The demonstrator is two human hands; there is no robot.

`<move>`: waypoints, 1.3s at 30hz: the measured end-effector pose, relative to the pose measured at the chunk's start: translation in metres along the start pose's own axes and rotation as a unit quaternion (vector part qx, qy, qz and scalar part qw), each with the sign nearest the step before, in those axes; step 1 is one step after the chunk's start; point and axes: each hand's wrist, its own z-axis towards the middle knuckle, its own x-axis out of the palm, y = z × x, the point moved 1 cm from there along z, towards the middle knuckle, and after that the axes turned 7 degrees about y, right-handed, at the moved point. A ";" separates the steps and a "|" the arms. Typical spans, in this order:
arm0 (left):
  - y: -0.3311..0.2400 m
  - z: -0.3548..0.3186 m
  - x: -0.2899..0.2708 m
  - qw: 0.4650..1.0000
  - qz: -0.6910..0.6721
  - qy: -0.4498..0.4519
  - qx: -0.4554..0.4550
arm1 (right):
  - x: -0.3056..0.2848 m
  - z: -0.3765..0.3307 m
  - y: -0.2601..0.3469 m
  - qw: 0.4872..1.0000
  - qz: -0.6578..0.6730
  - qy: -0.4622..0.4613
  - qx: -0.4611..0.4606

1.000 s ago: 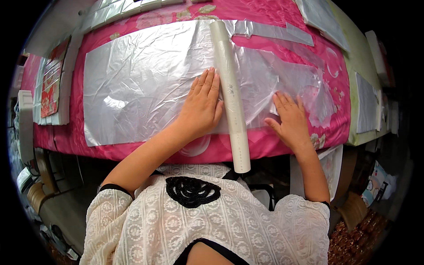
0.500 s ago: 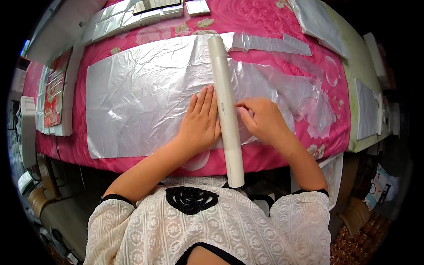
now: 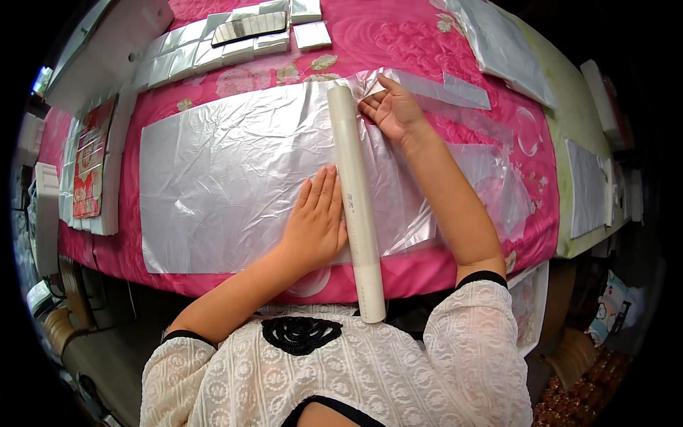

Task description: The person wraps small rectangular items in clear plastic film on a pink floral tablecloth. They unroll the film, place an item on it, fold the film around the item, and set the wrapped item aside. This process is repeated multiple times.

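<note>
- Spread along the middle of the pink-covered worktop [image 3: 398, 43], its lower border just inside the near edge: a crinkled silvery plastic sheet [image 3: 213, 185].
- Laid across the sheet, from its far border toward the worktop's near edge: a long pale tube [image 3: 358, 213], with its near end jutting out past that edge.
- Judging by looks, stiff and smooth in the tube's case, probably light if hollow, and apt to roll; best taken round the barrel with a palm near each end, minding the overhang.
- For the sheet: likely thin, limp, slippery and nearly weightless, easy to crease or tear; best lifted by a border, or smoothed with a flat palm.
- Left hand [image 3: 315, 220]: flat on the sheet, palm down, fingers straight and close together, holding nothing; right up against the tube's left side, with the thumb next to the barrel.
- Right hand [image 3: 393, 110]: loosely open, palm partly showing, thumb and fingers apart; beside the tube's far end, at the sheet's far border. Cannot tell whether lightly touching plastic there.
- Toward the worktop's far left corner: small white packs [image 3: 186, 57], with a dark flat slab [image 3: 249, 30] on top.
</note>
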 end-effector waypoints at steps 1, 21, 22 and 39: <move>0.001 -0.001 0.000 1.000 -0.003 0.005 -0.003 | -0.012 0.008 0.008 0.999 0.017 0.002 -0.034; 0.002 -0.007 -0.005 1.000 -0.013 0.011 -0.019 | -0.171 -0.028 0.236 0.916 0.200 -0.182 -0.295; 0.001 -0.005 -0.006 1.000 -0.016 0.013 -0.017 | -0.176 -0.027 0.248 0.914 0.217 -0.195 -0.281; 0.000 -0.003 -0.001 0.999 -0.026 -0.021 0.001 | 0.051 -0.080 0.179 0.935 -0.058 0.039 -0.347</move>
